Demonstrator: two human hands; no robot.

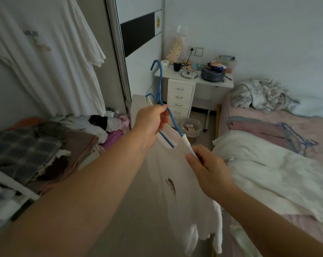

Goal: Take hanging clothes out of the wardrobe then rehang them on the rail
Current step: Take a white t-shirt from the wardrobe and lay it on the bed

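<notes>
A blue wire hanger [159, 84] is held in mid-air at the centre, hook upward. My left hand [150, 125] is closed around its neck. A white t-shirt [177, 197] with a small brown print hangs from it, collar tilted down to the right. My right hand [206, 169] pinches the shirt's shoulder at the hanger's right end. Another white t-shirt [45, 52] with a small chest print hangs at the upper left inside the open wardrobe. The rail itself is out of view.
A heap of folded and loose clothes [45, 141] fills the wardrobe floor at left. A bed [279, 160] with white and pink bedding and spare hangers [294, 136] lies at right. A white drawer table [190, 84] with dishes and a waste basket [191, 127] stand behind.
</notes>
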